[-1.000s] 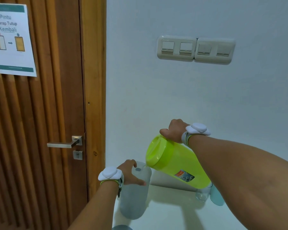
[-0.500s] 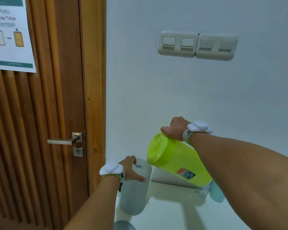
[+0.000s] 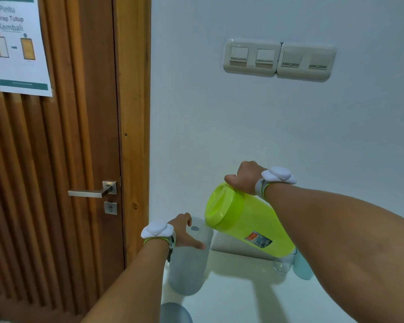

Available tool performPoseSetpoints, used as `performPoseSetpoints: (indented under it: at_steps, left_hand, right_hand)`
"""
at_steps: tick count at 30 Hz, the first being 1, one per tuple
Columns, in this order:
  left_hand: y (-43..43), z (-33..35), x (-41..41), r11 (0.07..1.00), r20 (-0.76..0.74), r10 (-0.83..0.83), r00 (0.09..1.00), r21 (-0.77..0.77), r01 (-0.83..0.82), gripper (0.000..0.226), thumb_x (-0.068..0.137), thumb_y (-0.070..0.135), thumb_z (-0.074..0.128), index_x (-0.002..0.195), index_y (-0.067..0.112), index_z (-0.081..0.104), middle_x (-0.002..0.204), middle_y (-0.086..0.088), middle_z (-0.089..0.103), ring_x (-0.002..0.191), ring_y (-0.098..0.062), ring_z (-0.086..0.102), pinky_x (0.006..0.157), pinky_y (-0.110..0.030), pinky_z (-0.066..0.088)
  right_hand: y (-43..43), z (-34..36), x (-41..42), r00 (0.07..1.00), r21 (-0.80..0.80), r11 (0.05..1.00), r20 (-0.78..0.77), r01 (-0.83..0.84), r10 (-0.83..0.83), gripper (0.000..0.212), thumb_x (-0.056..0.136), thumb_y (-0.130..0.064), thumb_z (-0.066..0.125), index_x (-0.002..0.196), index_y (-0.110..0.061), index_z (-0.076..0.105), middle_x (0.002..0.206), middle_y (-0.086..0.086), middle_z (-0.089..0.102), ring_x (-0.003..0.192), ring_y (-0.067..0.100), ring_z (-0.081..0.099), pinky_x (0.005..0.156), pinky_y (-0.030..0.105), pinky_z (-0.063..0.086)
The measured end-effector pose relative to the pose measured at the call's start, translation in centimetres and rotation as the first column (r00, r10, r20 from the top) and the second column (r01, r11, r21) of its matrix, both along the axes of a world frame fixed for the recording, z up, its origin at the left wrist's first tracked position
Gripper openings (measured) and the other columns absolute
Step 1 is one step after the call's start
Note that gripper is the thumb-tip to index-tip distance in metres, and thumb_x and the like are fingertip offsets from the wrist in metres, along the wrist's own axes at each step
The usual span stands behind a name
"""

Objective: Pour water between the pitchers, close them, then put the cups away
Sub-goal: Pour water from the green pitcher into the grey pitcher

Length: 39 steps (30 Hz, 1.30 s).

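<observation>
**Pouring step: green pitcher tipped over grey pitcher**

Left hand point(image 3: 184, 231) grips the top of the frosted grey pitcher point(image 3: 189, 271), steadying it upright on the white counter point(image 3: 243, 287). The lidded lime-green pitcher point(image 3: 247, 224) is tilted, its lip just over the grey one's mouth; no stream is visible. Right hand point(image 3: 245, 177) curls round its upper rear. A clear cup point(image 3: 281, 264) and a blue cup point(image 3: 302, 268) stand behind. Judgement: the pour is in hand; next calls for a steady tilt, lip over the opening.

1. Lime-green pitcher point(image 3: 250, 227): lid same green, orange-and-blue label
2. Frosted pitcher point(image 3: 189, 266): pale grey, translucent
3. Clear cup point(image 3: 280, 264); pale teal cup point(image 3: 302, 269)
4. Door point(image 3: 56, 159): brown wood, vertical slats; sign point(image 3: 16, 43) white with teal band
5. Wall point(image 3: 243, 124) pale blue-white, switches point(image 3: 278, 59) cream, surface point(image 3: 243, 287) white
6. Wristbands point(image 3: 158, 229): white, green edging
</observation>
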State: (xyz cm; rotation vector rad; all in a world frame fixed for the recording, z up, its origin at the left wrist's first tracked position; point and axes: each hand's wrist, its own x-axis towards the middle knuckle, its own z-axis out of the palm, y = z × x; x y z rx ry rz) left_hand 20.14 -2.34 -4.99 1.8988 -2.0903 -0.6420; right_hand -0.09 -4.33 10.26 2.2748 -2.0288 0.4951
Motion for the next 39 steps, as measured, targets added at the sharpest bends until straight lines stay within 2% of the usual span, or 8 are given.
performPoseSetpoints:
  at_steps: [14, 28, 35, 39]
  left_hand:
    - [-0.31, 0.00, 0.00, 1.000, 0.016, 0.004, 1.000, 0.003, -0.004, 0.076, 0.067, 0.060, 0.079, 0.119, 0.020, 0.040, 0.113, 0.007, 0.045, 0.091, -0.016, 0.050, 0.074, -0.027, 0.041]
    - [0.01, 0.30, -0.01, 1.000, 0.026, 0.008, 1.000, 0.023, -0.008, 0.076, 0.066, 0.061, 0.079, 0.117, 0.021, 0.039, 0.114, 0.006, 0.045, 0.091, -0.017, 0.051, 0.073, -0.029, 0.042]
    - [0.06, 0.17, 0.19, 1.000, 0.020, 0.016, 1.000, 0.016, -0.016, 0.074, 0.066, 0.059, 0.080, 0.115, 0.020, 0.039, 0.117, 0.004, 0.049, 0.087, -0.016, 0.049, 0.063, -0.024, 0.037]
    - [0.11, 0.30, 0.15, 1.000, 0.019, 0.016, 1.000, 0.023, -0.017, 0.073, 0.066, 0.060, 0.080, 0.112, 0.022, 0.038, 0.117, 0.004, 0.049, 0.087, -0.016, 0.050, 0.068, -0.026, 0.039]
  right_hand:
    - [-0.13, 0.01, 0.24, 1.000, 0.007, 1.000, -0.010, -0.021, 0.021, 0.041, 0.080, -0.044, 0.051, 0.056, -0.014, 0.035, 0.057, 0.001, 0.038, 0.045, 0.020, 0.031, 0.049, 0.023, 0.025]
    - [0.06, 0.22, 0.27, 1.000, -0.011, 1.000, -0.020, -0.019, 0.019, 0.042, 0.081, -0.043, 0.051, 0.055, -0.014, 0.035, 0.057, 0.001, 0.039, 0.045, 0.020, 0.032, 0.048, 0.023, 0.025]
    - [-0.15, 0.20, 0.03, 1.000, 0.000, 1.000, -0.023, -0.019, 0.019, 0.042, 0.079, -0.044, 0.050, 0.055, -0.015, 0.033, 0.055, 0.000, 0.036, 0.045, 0.020, 0.029, 0.049, 0.023, 0.024]
    - [-0.12, 0.29, -0.01, 1.000, -0.008, 1.000, -0.018, -0.011, 0.011, 0.042, 0.079, -0.044, 0.051, 0.055, -0.014, 0.034, 0.056, 0.001, 0.037, 0.045, 0.020, 0.031, 0.050, 0.024, 0.024]
